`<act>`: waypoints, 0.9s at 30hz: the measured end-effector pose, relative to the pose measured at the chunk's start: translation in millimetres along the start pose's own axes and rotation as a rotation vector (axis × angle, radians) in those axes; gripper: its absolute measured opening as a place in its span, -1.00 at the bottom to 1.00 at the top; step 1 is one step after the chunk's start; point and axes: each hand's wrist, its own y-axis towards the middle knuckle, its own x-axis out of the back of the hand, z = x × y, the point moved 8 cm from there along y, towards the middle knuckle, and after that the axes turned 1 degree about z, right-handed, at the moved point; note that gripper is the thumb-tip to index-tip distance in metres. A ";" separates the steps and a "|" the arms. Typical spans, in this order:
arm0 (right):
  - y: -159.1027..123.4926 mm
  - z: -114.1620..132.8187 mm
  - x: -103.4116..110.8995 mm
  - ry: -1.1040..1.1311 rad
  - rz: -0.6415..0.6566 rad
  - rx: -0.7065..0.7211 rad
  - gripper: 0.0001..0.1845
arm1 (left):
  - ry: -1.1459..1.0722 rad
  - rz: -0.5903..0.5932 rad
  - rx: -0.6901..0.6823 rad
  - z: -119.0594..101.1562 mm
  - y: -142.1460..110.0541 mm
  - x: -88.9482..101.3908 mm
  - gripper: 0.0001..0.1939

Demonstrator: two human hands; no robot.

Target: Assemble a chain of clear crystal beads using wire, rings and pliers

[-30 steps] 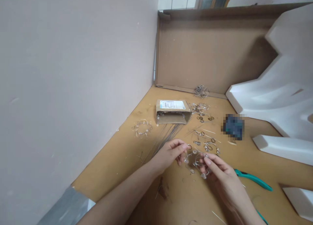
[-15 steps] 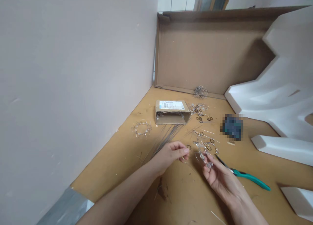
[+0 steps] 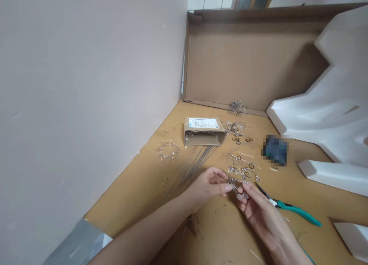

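Note:
Between the fingertips of both hands is a wire strung with clear beads [image 3: 242, 196]. My right hand [image 3: 260, 205] grips it, thumb on top, and some beads hang below the fingers. My left hand [image 3: 212, 185] is closed in a pinch at the strand's left side; its fingertips partly hide the wire there. Just beyond the hands lie small dark rings [image 3: 247, 175] and loose clear beads [image 3: 257, 178]. Pliers with teal handles [image 3: 299, 212] lie right of my right hand, partly covered by it.
A small open cardboard box [image 3: 204, 131] stands ahead, with straight thin wires [image 3: 198, 163] in front. A beaded ring [image 3: 167, 150] lies left of it, and a tangled pile [image 3: 236, 127] to its right. White foam pieces [image 3: 330, 176] line the right; a pale wall [image 3: 86, 104] bounds the left.
My left hand has moved right to the beaded wire and now pinches its left side. The right hand still holds the strand. The view has shifted slightly.

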 end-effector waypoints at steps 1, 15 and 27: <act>-0.2 1.3 0.1 -0.022 -0.004 0.014 -0.89 | -0.031 0.013 0.013 0.4 0.0 -1.2 -0.56; -3.0 12.6 2.5 -0.246 -0.073 0.185 -0.81 | 0.029 0.026 0.050 -3.1 -1.8 -3.8 -0.59; -8.5 13.0 -10.7 -0.103 0.133 0.087 -0.74 | 0.039 0.136 0.114 7.7 0.1 -3.7 -0.76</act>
